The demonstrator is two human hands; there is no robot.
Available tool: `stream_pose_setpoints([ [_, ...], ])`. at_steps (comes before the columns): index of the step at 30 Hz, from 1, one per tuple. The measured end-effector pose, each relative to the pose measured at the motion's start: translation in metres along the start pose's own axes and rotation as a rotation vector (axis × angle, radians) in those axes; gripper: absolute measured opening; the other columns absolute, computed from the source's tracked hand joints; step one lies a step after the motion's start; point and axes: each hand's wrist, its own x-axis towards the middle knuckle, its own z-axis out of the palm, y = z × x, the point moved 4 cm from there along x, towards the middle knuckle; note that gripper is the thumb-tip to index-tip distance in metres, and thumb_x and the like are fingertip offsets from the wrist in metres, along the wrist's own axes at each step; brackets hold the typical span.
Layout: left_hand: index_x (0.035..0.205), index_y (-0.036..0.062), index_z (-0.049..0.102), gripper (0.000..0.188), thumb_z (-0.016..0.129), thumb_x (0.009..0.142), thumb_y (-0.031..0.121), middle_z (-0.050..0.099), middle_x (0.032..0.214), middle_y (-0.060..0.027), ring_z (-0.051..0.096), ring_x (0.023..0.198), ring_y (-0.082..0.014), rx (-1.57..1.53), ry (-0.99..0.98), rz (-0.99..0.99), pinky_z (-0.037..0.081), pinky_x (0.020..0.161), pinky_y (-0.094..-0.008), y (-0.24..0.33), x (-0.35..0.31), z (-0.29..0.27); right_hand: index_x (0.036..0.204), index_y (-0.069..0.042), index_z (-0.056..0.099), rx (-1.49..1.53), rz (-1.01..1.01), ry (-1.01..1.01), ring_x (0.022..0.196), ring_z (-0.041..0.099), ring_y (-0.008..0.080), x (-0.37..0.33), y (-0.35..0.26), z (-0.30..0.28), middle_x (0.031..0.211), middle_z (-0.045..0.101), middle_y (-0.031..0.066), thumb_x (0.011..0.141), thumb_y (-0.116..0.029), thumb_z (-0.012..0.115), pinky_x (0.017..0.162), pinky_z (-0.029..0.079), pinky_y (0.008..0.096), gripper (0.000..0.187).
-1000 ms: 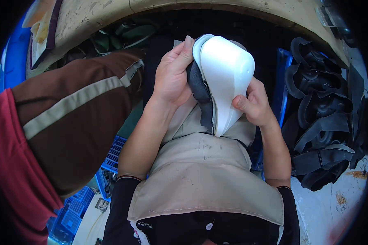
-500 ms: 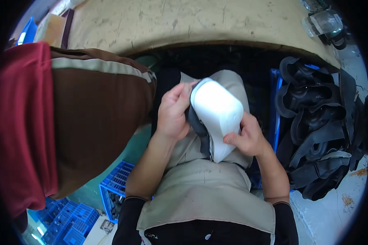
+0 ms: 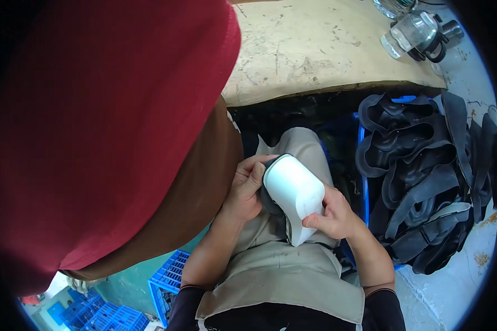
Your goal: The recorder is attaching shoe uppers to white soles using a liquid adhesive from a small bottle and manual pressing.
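Over my lap I hold a smooth white hard form [image 3: 294,185], broad and rounded at its upper end and narrow at the lower end. A dark, soft-looking liner piece [image 3: 269,201] lies along its left side. My left hand [image 3: 245,192] pinches the dark liner against the form's upper left edge, thumb on top. Around the form's right side my right hand [image 3: 337,214] is closed, thumb pressed on the front near the narrowing. The fingers behind the form are hidden.
Close at my left stands another person in a red top [image 3: 121,121] and brown trousers. Right of me a blue crate [image 3: 363,187] overflows with black moulded pieces [image 3: 406,138]. A worktable [image 3: 298,49] carries a clear bottle [image 3: 411,36]. Blue baskets [image 3: 171,273] stand at lower left.
The other person has come much closer on my left and now covers part of the table. My view has shifted; both hands keep their hold on the white form and liner.
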Motion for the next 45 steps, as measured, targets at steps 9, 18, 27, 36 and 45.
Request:
stream_pose_setpoints([
  [9,0.116,-0.0023,0.067,0.034,0.061,0.101,0.028,0.065,0.110,-0.0046,0.056,0.090,-0.0100,0.386,0.114,-0.052,0.043,0.081,-0.0194,-0.015,0.018,0.036,0.139,0.001,0.051,0.472,0.125,0.091,0.102,0.063,0.0250,-0.023,0.060,-0.014,0.119,0.067,0.0157,0.074,-0.019,0.084,0.095,0.052,0.0397,0.077],
  [18,0.116,-0.0069,0.064,0.040,0.052,0.106,0.030,0.070,0.103,-0.0111,0.063,0.087,-0.0133,0.839,-0.049,-0.143,0.051,0.079,-0.0244,-0.069,-0.019,-0.002,0.142,0.001,0.048,0.552,0.142,0.017,0.106,0.064,0.0271,-0.027,0.105,-0.037,0.127,0.064,0.0177,0.068,-0.018,0.088,0.098,0.051,0.0381,0.086],
  [27,0.110,-0.0074,0.065,0.039,0.055,0.104,0.030,0.072,0.095,-0.0123,0.063,0.079,-0.0152,0.993,-0.027,-0.223,0.052,0.073,-0.0279,-0.073,-0.019,-0.005,0.141,0.001,0.048,0.555,0.191,0.047,0.106,0.065,0.0287,-0.022,0.110,-0.026,0.126,0.065,0.0179,0.061,-0.020,0.090,0.098,0.052,0.0396,0.093],
  [36,0.108,-0.0060,0.066,0.028,0.066,0.096,0.019,0.071,0.093,-0.0104,0.061,0.074,-0.0144,0.939,-0.203,-0.430,0.052,0.069,-0.0295,-0.063,-0.026,-0.024,0.144,0.000,0.046,0.505,0.155,0.034,0.110,0.063,0.0309,-0.021,0.120,-0.025,0.129,0.064,0.0189,0.058,-0.013,0.091,0.102,0.049,0.0410,0.098],
  [45,0.111,-0.0056,0.065,0.028,0.070,0.088,0.010,0.071,0.103,-0.0096,0.063,0.084,-0.0153,0.556,-0.046,-0.610,0.053,0.080,-0.0276,-0.077,-0.040,-0.028,0.140,0.001,0.049,0.441,0.221,0.173,0.112,0.061,0.0343,-0.024,0.118,-0.006,0.127,0.064,0.0200,0.053,-0.019,0.093,0.105,0.047,0.0451,0.100],
])
